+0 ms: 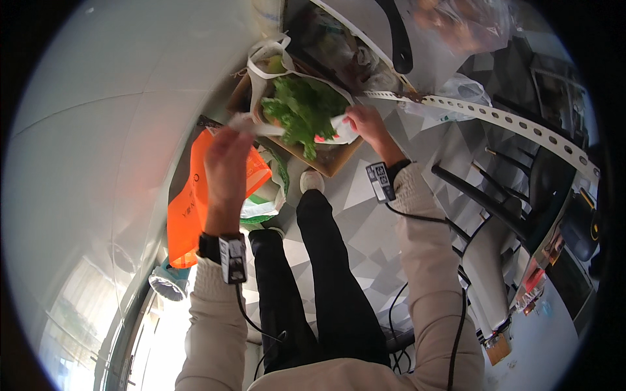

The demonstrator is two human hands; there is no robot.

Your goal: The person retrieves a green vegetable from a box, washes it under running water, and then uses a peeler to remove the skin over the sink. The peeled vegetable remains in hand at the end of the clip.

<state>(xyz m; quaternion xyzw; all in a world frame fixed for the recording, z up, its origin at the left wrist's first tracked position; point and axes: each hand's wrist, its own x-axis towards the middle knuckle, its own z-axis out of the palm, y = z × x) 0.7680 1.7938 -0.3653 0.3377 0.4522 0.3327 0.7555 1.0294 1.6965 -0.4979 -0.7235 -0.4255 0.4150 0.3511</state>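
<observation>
A white tote-like bag (257, 95) stands in a cardboard box (337, 159) on the floor. Leafy green lettuce (301, 105) fills its mouth, and a yellow-green round item (275, 63) shows behind the leaves. My left hand (226, 163), blurred, grips a white strap of the bag at its near left side. On the right, my right hand (364, 124) pinches the bag's white edge, close to a patch with red print. One looped handle (269, 51) stands up at the far side. Leaves hide the bag's other contents.
Left of the box lie an orange bag (188, 195) and a green-and-white bag (266, 195). A perforated white metal strip (489, 112) crosses on the right, below a black handle (398, 44). Dark-legged chairs (489, 205) stand at right. Cables hang from both wrists.
</observation>
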